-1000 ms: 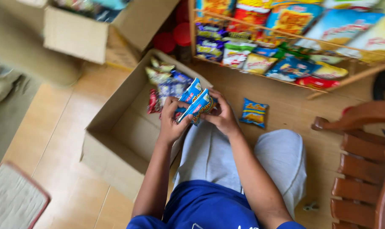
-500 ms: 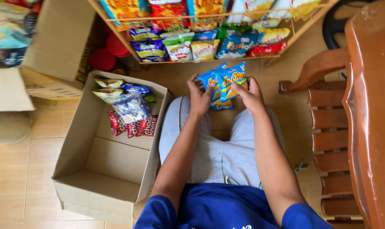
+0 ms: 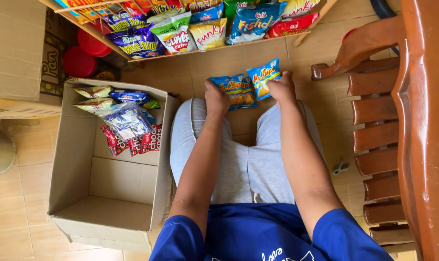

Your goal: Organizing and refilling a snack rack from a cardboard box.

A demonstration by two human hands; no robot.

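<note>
Tan tiled floor (image 3: pixel 16 193), wooden chair (image 3: pixel 388 121) at right, wooden display rack (image 3: pixel 214 48) ahead, daylight

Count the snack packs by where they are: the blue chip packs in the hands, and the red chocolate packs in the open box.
Blue chip packs in the hands: 2, one in the left hand at, one in the right hand at
Red chocolate packs in the cardboard box: 3, at
Total: 5

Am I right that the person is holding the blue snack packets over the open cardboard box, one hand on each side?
Not quite. In the head view the left hand and right hand hold the blue snack packets over the floor beside the open cardboard box.
</note>
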